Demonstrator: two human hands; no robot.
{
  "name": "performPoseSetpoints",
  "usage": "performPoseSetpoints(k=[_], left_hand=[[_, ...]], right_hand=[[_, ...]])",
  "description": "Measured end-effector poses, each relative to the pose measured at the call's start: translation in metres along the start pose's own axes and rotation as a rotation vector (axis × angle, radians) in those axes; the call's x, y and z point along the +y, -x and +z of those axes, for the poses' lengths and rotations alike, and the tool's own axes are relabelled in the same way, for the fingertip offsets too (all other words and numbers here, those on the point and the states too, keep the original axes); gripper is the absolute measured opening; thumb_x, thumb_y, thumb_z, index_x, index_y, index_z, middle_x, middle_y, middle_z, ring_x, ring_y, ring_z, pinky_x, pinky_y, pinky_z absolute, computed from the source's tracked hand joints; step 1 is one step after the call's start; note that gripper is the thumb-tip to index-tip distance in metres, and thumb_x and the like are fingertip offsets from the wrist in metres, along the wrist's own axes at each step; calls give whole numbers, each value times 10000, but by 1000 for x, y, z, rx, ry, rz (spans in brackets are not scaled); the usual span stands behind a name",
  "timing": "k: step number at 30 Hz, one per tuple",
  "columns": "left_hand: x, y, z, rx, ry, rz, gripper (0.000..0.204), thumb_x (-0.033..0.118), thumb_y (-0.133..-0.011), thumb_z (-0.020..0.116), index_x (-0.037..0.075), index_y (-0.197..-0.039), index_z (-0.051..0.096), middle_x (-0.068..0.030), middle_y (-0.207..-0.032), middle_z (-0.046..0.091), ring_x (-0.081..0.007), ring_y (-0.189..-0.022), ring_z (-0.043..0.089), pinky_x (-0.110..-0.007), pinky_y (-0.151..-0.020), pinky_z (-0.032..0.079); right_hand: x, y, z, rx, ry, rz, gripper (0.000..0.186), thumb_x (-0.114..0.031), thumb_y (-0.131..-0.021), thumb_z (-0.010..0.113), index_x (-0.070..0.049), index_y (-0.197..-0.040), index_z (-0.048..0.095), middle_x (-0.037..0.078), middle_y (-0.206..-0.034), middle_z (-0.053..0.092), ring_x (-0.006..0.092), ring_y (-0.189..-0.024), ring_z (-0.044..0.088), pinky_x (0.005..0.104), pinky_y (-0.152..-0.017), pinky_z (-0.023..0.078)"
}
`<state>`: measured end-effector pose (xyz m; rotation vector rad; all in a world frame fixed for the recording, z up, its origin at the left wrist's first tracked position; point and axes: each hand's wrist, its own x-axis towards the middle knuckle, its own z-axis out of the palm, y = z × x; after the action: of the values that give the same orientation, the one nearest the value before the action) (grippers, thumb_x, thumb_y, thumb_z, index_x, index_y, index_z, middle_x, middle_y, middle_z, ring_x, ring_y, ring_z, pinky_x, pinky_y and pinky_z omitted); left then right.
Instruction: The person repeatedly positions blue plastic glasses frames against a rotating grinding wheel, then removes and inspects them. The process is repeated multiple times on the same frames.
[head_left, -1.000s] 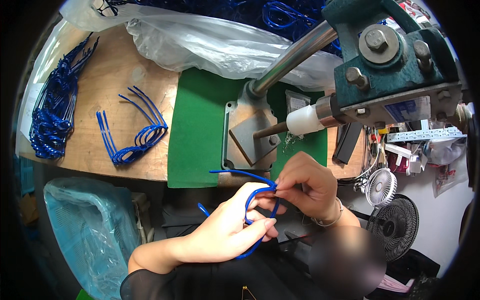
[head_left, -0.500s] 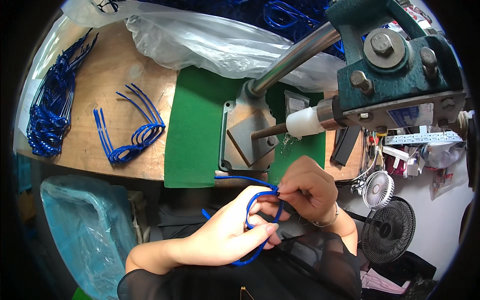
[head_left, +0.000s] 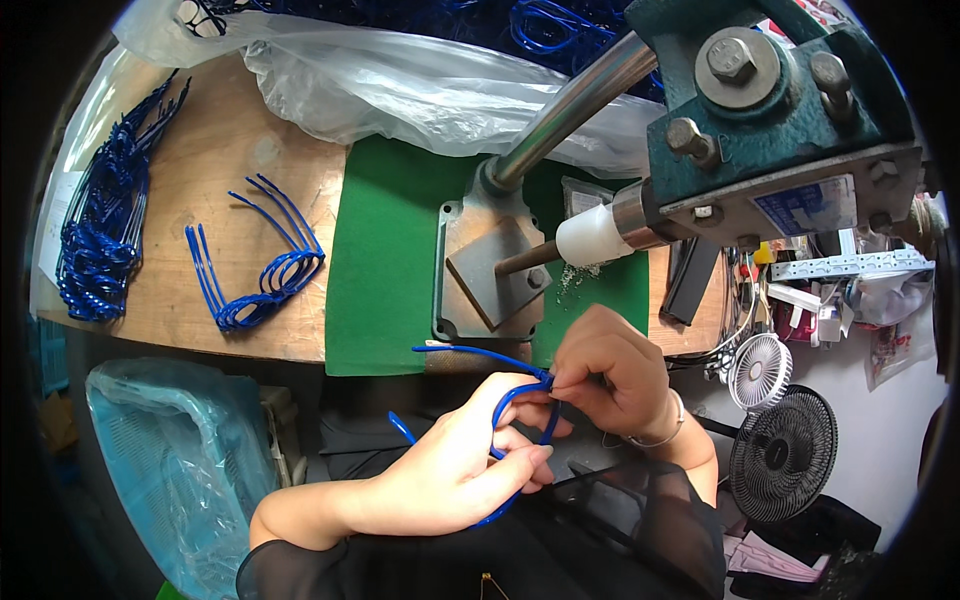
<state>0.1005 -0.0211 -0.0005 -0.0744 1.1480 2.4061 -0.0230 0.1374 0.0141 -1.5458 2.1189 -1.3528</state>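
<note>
Just below the table's front edge, my left hand (head_left: 440,465) is closed around a blue plastic eyeglass frame (head_left: 482,352). The frame's open rim shows between the thumb and fingers, and one temple arm sticks out to the left above the hand. Another blue end pokes out at the wrist side. My right hand (head_left: 612,365) pinches the frame's upper corner, where the temple arm meets the rim. Whether a tiny part sits between those fingertips is hidden. Directly beyond my hands stands a hand press, its rod (head_left: 527,258) over a square metal block (head_left: 490,285).
A small group of blue frames (head_left: 272,285) and a larger bundle (head_left: 100,240) lie on the wooden table (head_left: 215,130). Green mat (head_left: 380,270) lies under the press. The heavy press head (head_left: 790,130) overhangs at right. A blue plastic-lined basket (head_left: 180,440) stands lower left; fans (head_left: 785,452) stand right.
The view has shifted slightly. The frame in my hands has tilted a little, and its temple arm reaches slightly farther left. Both hands keep nearly the same grip.
</note>
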Motion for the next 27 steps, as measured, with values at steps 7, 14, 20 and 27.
performPoseSetpoints(k=[7, 14, 20, 27], left_hand=[[3, 2, 1, -19, 57, -11, 440, -3, -869, 499, -16, -1258, 295, -176, -1110, 532, -188, -842, 624, -306, -755, 524], [2, -2, 1, 52, -14, 41, 438, -3, -871, 503, 9, -1261, 306, -177, -1108, 538, -179, -821, 616, -303, -744, 521], [47, -26, 11, 226, -20, 214, 421, 35, -877, 499, 26, -1252, 308, -166, -1093, 556, -181, -777, 623, -322, -710, 531], [57, -55, 14, 256, -31, 312, 419, 62, -871, 514, 12, -1231, 306, -156, -1023, 596, -179, -753, 619, -329, -683, 544]], right_hand=[[-1, 3, 1, 42, -98, 56, 142, -23, -692, 729, -41, -797, 635, 40, -745, 594, 176, -663, 561, 269, -573, 438], [5, 6, 4, 104, -122, 31, 148, -24, -706, 721, -26, -828, 637, 61, -753, 603, 191, -669, 564, 279, -585, 438], [6, 3, -10, 425, -262, 205, 67, -12, -824, 613, 26, -869, 581, 72, -804, 588, 121, -704, 527, 237, -623, 415], [8, 6, -26, 487, -162, 209, 58, -13, -839, 599, 21, -879, 576, 53, -783, 582, 101, -693, 554, 201, -626, 435]])
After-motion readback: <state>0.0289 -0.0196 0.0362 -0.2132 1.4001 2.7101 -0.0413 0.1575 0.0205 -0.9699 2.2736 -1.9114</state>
